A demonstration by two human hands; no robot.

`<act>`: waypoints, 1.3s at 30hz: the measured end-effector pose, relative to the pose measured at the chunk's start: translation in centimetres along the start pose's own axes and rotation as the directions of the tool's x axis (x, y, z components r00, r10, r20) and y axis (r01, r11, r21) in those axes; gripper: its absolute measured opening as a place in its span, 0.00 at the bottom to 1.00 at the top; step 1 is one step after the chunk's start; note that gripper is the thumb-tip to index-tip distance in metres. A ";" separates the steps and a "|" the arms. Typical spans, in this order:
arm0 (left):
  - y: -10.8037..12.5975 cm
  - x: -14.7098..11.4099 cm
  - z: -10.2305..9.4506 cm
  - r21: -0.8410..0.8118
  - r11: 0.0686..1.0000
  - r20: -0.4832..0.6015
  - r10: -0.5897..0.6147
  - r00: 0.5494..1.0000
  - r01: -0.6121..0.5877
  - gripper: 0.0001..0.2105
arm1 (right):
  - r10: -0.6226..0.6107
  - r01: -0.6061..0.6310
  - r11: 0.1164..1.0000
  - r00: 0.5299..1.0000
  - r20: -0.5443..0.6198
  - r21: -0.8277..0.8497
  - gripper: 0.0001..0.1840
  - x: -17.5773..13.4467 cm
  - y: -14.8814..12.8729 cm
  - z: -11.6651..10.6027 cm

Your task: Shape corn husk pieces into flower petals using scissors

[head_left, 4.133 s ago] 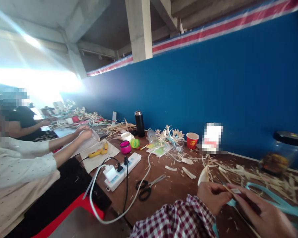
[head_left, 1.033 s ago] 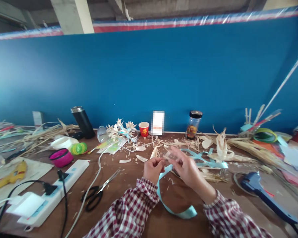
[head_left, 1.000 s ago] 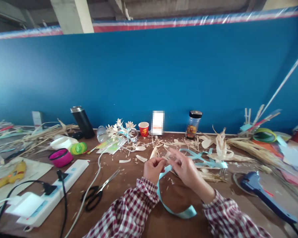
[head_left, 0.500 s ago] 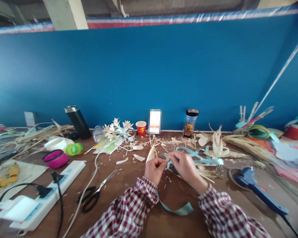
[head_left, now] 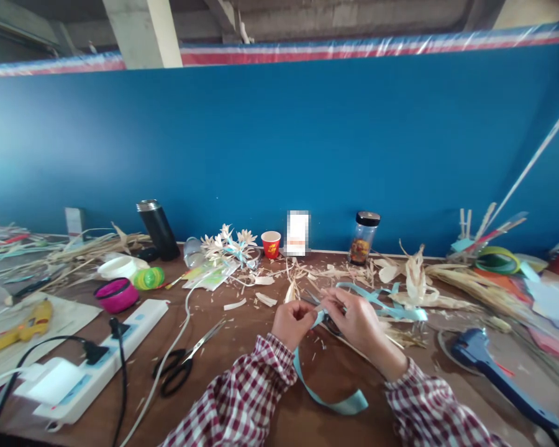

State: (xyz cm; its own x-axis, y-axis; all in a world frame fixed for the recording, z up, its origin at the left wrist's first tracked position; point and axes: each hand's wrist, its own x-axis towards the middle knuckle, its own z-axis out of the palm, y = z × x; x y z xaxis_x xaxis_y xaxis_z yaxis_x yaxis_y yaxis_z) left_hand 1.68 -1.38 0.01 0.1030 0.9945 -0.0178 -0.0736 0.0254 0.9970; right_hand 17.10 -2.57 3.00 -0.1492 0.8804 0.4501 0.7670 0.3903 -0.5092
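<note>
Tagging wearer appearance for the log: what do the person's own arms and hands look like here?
Both arms wear long sleeves in a red-and-white check, the left sleeve and right sleeve reaching to the wrists. The left hand and right hand are bare: no gloves, rings or watch visible.

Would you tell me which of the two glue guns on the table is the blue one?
The blue glue gun lies at the right; the yellow glue gun lies far left on paper.

Left hand (head_left: 294,321) and right hand (head_left: 358,318) close together — fingers pinched, forearms converging.
</note>
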 end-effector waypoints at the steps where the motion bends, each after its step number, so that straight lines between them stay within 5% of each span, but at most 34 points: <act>1: 0.0 0.0 0.0 -0.006 1.000 -0.010 -0.007 1.000 0.007 0.13 | 0.008 -0.008 1.000 1.000 0.005 0.003 0.11 0.0 0.2 0.2; 8: -0.8 0.7 -0.5 -0.210 0.977 -0.096 -0.057 0.994 0.036 0.14 | 0.003 -0.014 0.995 0.994 0.109 0.099 0.11 -0.3 -0.1 1.2; 13: -1.6 0.8 -0.4 -0.273 0.958 -0.009 -0.095 0.995 0.089 0.15 | 0.054 -0.060 0.988 0.997 0.049 0.140 0.14 -0.5 -0.3 1.9; 17: -1.4 0.8 -0.3 -0.306 0.945 -0.033 -0.130 0.991 0.114 0.14 | -0.022 0.020 0.995 0.999 0.026 0.101 0.14 -0.4 -0.3 1.7; 22: -0.8 0.8 -0.4 -0.298 0.941 -0.078 -0.188 0.979 0.157 0.10 | -0.128 0.132 0.989 0.990 -0.057 0.071 0.19 0.0 0.0 1.1; 33: -1.0 0.8 -0.5 -0.222 0.970 -0.072 -0.116 0.991 0.098 0.09 | -0.055 0.044 0.963 0.998 0.035 0.266 0.16 -0.5 -0.1 2.2; 39: -1.1 0.9 -0.7 -0.172 0.982 -0.110 -0.092 0.990 0.072 0.09 | -0.026 0.030 0.962 1.000 -0.018 0.272 0.08 -0.6 -0.7 1.5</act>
State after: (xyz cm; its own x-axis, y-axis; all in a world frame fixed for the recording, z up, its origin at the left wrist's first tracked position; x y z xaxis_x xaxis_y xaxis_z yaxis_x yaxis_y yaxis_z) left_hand 1.20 -0.42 -1.13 -0.0004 0.9931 -0.1174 -0.2355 0.1140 0.9652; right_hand 15.74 -2.91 1.99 -0.1575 0.8650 0.4763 0.5636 0.4748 -0.6759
